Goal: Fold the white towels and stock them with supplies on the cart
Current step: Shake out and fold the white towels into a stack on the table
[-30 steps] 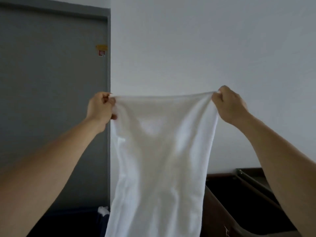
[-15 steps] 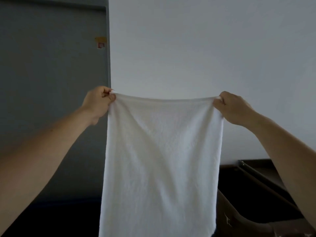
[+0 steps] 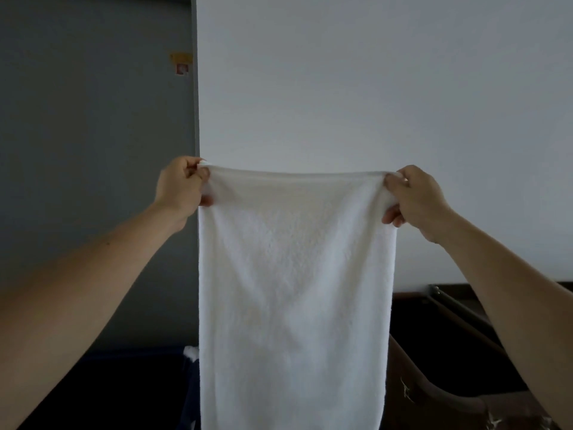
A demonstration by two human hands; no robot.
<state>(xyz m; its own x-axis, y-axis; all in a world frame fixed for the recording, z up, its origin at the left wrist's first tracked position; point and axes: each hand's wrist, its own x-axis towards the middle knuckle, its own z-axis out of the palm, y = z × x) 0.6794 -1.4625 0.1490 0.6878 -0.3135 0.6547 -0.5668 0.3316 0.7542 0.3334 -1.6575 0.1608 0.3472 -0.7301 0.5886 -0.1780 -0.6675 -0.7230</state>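
Note:
A white towel hangs straight down in front of me, stretched flat by its top edge, and its lower end runs out of the frame. My left hand pinches the top left corner. My right hand pinches the top right corner. Both arms are held out at about chest height. Part of the dark brown cart shows at the lower right behind the towel; most of it is hidden.
A white wall stands close ahead. A grey door with a small yellow and red sticker is on the left. A dark blue bin with a scrap of white cloth sits at the lower left.
The towel, bunched and narrow a second ago, has spread out flat and hangs smooth. Both hands stayed on the top corners and moved slightly apart.

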